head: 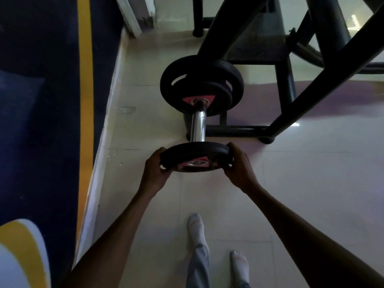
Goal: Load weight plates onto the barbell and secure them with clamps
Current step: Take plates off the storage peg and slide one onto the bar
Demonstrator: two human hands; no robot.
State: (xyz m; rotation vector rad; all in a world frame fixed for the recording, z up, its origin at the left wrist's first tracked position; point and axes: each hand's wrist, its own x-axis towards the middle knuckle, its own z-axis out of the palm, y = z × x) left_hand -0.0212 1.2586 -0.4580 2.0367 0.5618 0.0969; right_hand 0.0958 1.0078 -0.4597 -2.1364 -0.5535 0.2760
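A black weight plate [197, 149] with a pink triangular label sits at the near end of the chrome barbell sleeve [198, 125], its centre hole at the sleeve's tip. My left hand [154, 169] grips the plate's left rim and my right hand [239, 164] grips its right rim. Further along the sleeve, two black plates [187, 88] with a pink label are stacked against each other. No clamp is visible.
A black steel rack frame [291, 96] crosses the upper right, its base bar on the floor right of the sleeve. A dark blue wall with a yellow stripe [85, 100] runs along the left. My socked feet [196, 229] stand on the pale tiled floor below.
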